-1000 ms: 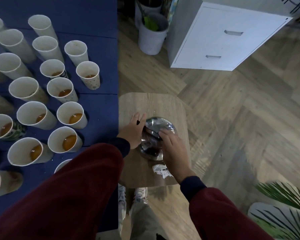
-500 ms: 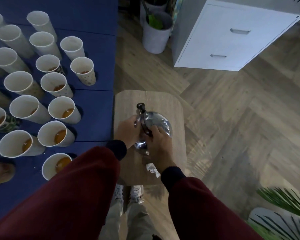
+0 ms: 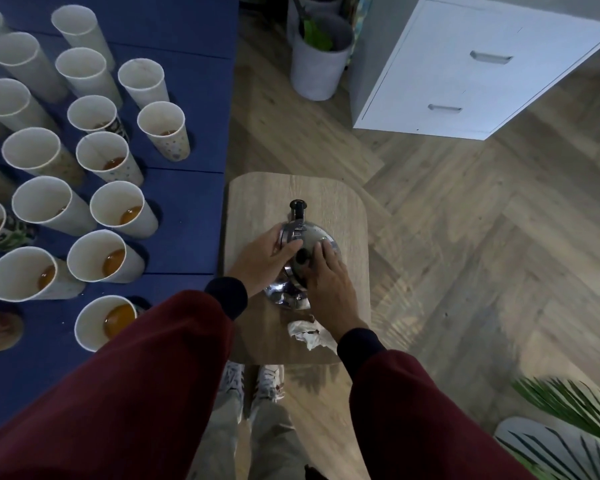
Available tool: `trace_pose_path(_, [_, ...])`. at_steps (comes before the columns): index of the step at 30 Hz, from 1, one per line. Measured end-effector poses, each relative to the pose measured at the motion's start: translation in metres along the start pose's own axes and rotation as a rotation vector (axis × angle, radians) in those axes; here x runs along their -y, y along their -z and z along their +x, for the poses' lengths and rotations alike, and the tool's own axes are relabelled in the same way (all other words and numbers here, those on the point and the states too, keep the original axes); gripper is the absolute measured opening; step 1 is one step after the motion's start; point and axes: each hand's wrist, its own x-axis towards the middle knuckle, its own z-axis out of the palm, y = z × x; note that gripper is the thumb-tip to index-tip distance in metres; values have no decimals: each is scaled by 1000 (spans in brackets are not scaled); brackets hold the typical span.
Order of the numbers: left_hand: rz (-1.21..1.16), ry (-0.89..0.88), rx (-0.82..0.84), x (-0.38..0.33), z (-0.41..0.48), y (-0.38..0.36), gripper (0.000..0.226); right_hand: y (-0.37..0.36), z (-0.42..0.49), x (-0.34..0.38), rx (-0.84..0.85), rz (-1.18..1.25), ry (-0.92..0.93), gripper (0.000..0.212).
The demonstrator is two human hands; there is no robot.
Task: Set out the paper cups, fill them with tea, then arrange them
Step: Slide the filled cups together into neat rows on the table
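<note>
On small wooden side table (image 3: 347, 209), at shiny metal kettle (image 3: 312, 233): left hand (image 3: 262, 259) curled round kettle's left flank, thumb over top by hinge bracket. Right hand (image 3: 328, 277) laid on dome, fingers nearly straight, resting beside black lid knob (image 3: 300, 258). Kettle upright, mid-table. Crumpled tissue (image 3: 309, 336) just by right wrist. Paper cups (image 3: 113, 259) stand in rows on blue table (image 3: 194, 188), just left of side table; nearer ones hold amber tea. White drawer cabinet (image 3: 465, 81), grey plant pot (image 3: 317, 74) beyond, on wood floor.
</note>
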Motion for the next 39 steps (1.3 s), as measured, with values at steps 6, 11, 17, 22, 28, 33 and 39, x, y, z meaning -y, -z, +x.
trace_pose_path(6, [180, 27, 12, 16, 1, 5, 44, -8, 4, 8, 95, -106, -49, 82])
trace_pose_path(11, [346, 193, 12, 14, 7, 9, 37, 17, -1, 22, 110, -102, -86, 71])
trace_pose_path(17, [322, 229, -106, -6, -20, 44, 58, 51, 7, 37, 49, -38, -133, 47])
trace_pose_path(22, [386, 147, -138, -37, -35, 104, 43, 88, 21, 83, -134, -15, 23, 36])
trace_pose_path(28, [407, 10, -246, -62, -52, 192, 28, 114, 47, 177, -109, 89, 157, 32])
trace_pose_path(33, [408, -49, -271, -51, -60, 272, 24, 121, 59, 247, -103, 167, 169, 26])
trace_pose_path(39, [438, -82, -215, -27, -61, 340, 22, 109, 74, 310, -88, 217, 94, 23])
